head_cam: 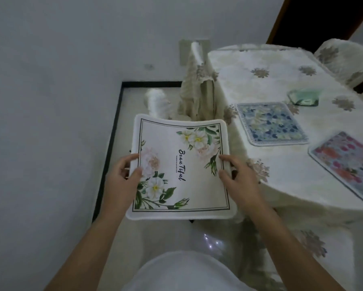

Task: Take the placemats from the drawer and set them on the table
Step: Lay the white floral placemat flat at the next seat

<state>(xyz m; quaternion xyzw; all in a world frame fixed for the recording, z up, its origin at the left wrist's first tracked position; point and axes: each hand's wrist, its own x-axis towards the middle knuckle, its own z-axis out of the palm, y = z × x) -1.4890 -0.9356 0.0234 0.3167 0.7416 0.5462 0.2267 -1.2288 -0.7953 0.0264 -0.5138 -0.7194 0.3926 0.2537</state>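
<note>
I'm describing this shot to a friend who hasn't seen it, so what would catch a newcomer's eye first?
First, the white floral placemat printed with script lettering, held out flat at centre frame by the left hand and right hand gripping its side edges, over the floor beside the table. Next, on the round table at right, two placemats already lie flat: a blue floral placemat and, nearer the right edge, a pink floral placemat.

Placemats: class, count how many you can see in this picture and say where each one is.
3. A white floral placemat is held in both hands beside the table; a blue placemat and a pink placemat lie on it. The pink one is partly out of frame.
</note>
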